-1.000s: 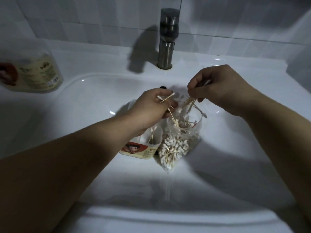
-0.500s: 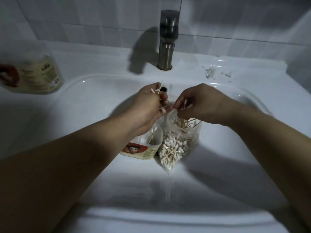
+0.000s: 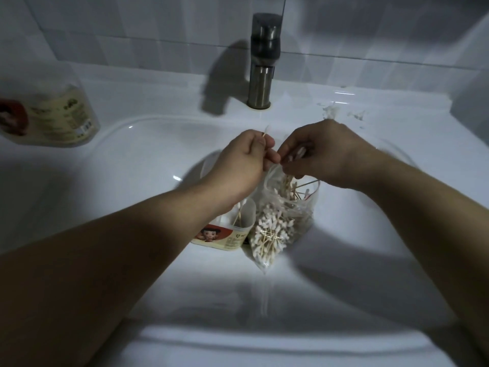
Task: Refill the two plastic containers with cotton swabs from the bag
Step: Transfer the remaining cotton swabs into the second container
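Since a second earlier the right hand [image 3: 322, 152] has been brought down and leftward, and it is now met by the left hand [image 3: 244, 157] just above the mouth of the bag [image 3: 308, 207]. A few cotton swabs [image 3: 272, 229] are pinched in the curled fingers of the left hand; one stick is seen poking out past the knuckles, its tip pointed up and back toward the tap [image 3: 263, 64]. The right hand's fingers are curled as well, and white tips are gripped beneath them at the bag's opening.

The bag is laid in the middle of the sink [image 3: 132, 168], its long axis run from the front edge toward the back, with the mouth at the back end. In its front half a dense bundle of swabs is packed lengthwise along the bag. Nearer the mouth loose sticks are crossed at many angles.

An open container [image 3: 225, 238] with a cartoon label is stood against the bag's left side, partly hidden under the left wrist. Only a couple of swabs are leaned upright inside it. A second container [image 3: 53, 115] is set on the sink's left rim, well apart. Its contents cannot be told. Scraps of white fluff [image 3: 330, 111] are scattered on the back rim, right of the tap.
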